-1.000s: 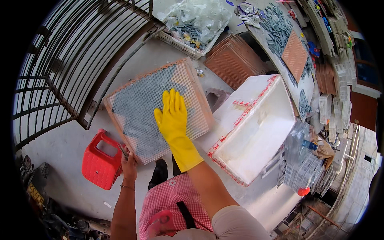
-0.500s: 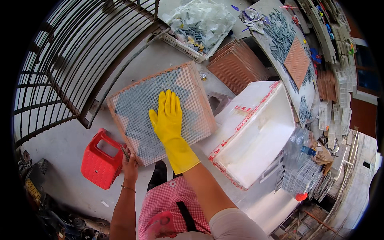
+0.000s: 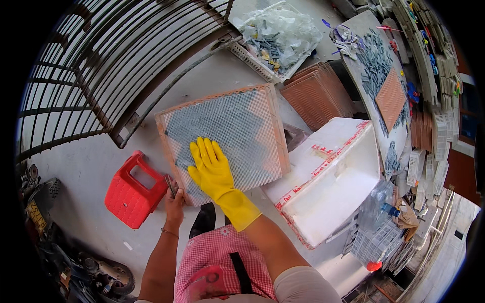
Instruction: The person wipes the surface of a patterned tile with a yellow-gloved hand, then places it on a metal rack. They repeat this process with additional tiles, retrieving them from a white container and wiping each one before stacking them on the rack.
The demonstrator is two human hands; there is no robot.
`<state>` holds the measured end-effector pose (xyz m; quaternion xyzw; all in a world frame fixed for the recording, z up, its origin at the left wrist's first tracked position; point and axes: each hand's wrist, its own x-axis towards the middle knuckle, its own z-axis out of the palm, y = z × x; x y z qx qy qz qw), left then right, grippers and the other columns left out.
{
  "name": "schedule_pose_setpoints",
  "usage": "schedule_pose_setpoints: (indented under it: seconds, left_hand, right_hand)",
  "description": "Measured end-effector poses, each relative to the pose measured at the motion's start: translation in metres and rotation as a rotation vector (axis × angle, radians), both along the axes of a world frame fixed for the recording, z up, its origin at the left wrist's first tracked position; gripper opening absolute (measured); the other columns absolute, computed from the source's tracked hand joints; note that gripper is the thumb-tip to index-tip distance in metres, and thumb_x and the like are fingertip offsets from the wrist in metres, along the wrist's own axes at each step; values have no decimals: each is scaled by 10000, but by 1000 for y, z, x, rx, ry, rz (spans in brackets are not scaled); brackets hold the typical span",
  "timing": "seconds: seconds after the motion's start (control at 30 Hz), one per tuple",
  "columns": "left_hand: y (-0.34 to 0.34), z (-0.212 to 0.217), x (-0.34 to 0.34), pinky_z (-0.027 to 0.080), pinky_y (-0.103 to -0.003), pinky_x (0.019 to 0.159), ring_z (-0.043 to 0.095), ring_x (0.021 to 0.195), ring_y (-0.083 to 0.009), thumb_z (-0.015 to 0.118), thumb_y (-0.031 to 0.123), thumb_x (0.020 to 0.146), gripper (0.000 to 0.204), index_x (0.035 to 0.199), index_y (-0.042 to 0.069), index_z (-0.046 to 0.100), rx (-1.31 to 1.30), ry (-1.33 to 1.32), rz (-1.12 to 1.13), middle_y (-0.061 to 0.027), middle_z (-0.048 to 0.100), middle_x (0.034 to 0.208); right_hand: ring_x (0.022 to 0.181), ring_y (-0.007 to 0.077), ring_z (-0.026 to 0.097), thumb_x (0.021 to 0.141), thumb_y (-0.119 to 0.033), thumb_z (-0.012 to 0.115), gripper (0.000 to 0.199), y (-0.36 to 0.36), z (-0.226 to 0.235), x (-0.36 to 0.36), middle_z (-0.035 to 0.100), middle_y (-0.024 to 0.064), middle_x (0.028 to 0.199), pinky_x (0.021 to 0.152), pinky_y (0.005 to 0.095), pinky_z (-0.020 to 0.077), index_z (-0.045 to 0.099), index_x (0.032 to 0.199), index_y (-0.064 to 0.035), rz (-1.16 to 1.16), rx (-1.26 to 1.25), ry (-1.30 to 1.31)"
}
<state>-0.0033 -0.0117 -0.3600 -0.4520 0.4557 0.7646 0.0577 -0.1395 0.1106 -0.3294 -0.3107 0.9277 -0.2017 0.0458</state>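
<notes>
My right hand (image 3: 209,167), in a yellow rubber glove, lies flat with fingers stretched on a white mesh sheet (image 3: 262,166). Under the mesh, grey-blue pieces (image 3: 214,118) form a jagged pattern on a reddish-brown stack of square boards (image 3: 275,116), whose wavy edges show at the side. My bare left hand (image 3: 174,202) is at the near left corner of the stack, its fingers closed around a thin dark metal tool (image 3: 172,186); its exact kind is too small to tell. A red plastic stool (image 3: 126,194) stands just left of that hand.
An open white foam box (image 3: 333,187) is right of the stack. Behind lie brown ridged boards (image 3: 318,96) and a white crate (image 3: 275,40) of plastic and grey pieces. A barred metal frame (image 3: 121,65) fills the far left. Grey pieces cover a table (image 3: 371,30) at far right.
My gloved right hand has slid over the mesh toward me, from the middle to the near left part. My left hand stays at the corner with the tool. The whole view has shifted slightly.
</notes>
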Motion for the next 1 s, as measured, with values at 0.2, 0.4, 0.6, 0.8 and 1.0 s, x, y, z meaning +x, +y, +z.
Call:
schedule_pose_setpoints:
  seconds: [0.2, 0.4, 0.6, 0.8, 1.0]
  left_hand:
    - [-5, -3, -2, 271, -140, 439, 356, 540, 11, 481, 130, 874, 369, 1227, 54, 408, 14, 11, -113, 74, 442, 754]
    - [-3, 7, -3, 364, -158, 537, 440, 644, -15, 487, 126, 874, 401, 1249, 27, 387, 63, -26, 11, 55, 491, 833]
    - [1, -12, 7, 398, -173, 557, 470, 689, -34, 547, 139, 848, 417, 1233, 21, 438, 47, -54, 13, 36, 521, 874]
    - [-2, -11, 7, 322, -156, 462, 412, 571, -9, 547, 132, 850, 377, 1202, 21, 472, 86, -18, -14, 50, 510, 777]
    - [0, -11, 7, 293, -161, 436, 381, 525, -8, 547, 120, 848, 323, 1157, 30, 515, 40, -81, 58, 62, 494, 738]
  right_hand:
    - [1224, 308, 338, 828, -366, 463, 544, -3, -5, -126, 396, 176, 1302, 1046, 423, 185, 398, 1272, -57, -99, -69, 248]
    - [1226, 321, 332, 838, -329, 447, 538, 43, 9, -10, 361, 183, 1322, 1043, 462, 172, 368, 1290, -47, -99, 148, 43]
    - [1236, 272, 328, 850, -289, 441, 504, -24, 4, -22, 369, 116, 1333, 1053, 427, 164, 364, 1299, -72, 165, 105, 60]
    - [1236, 253, 332, 846, -289, 447, 497, -55, 0, -72, 376, 111, 1330, 1058, 404, 165, 383, 1284, -61, 58, 73, 198]
    - [1239, 250, 336, 840, -303, 446, 490, -2, 6, -11, 366, 118, 1340, 1059, 406, 163, 395, 1286, -108, 378, 143, -36]
